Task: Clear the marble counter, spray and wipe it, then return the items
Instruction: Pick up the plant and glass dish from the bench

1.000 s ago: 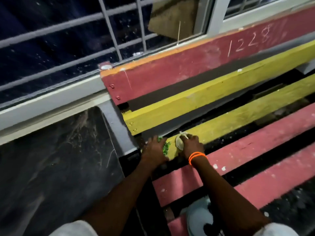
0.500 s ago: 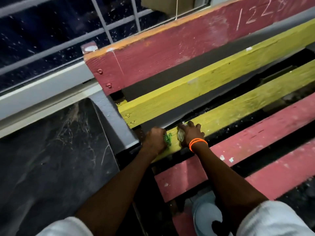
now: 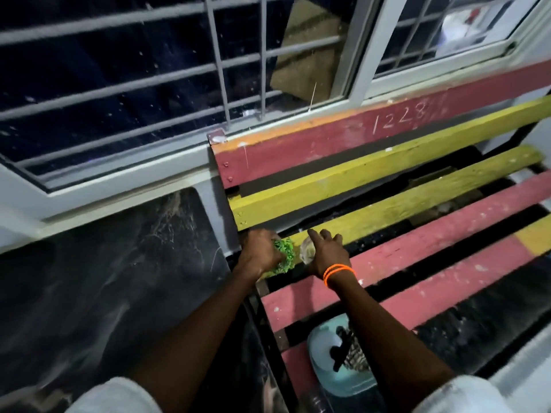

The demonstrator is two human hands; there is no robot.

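The dark marble counter point(image 3: 98, 293) fills the lower left, dusty and streaked. Beside it stands a bench of red and yellow slats point(image 3: 417, 204). My left hand point(image 3: 259, 253) grips a small green leafy thing point(image 3: 285, 255) at the near end of a yellow slat. My right hand point(image 3: 326, 253), with orange bands on the wrist, rests over a small pale clear object point(image 3: 307, 251) on the same slat, fingers spread forward. I cannot tell whether the fingers close around it.
A barred window point(image 3: 149, 84) runs along the wall behind the counter and bench. A pale blue container point(image 3: 325, 347) with a dark object inside sits on the bench's near red slat under my right forearm. Dark gaps separate the slats.
The camera has tilted up and back, showing more window. My right hand's fingers have spread out over the pale object. My left hand stays on the green thing.
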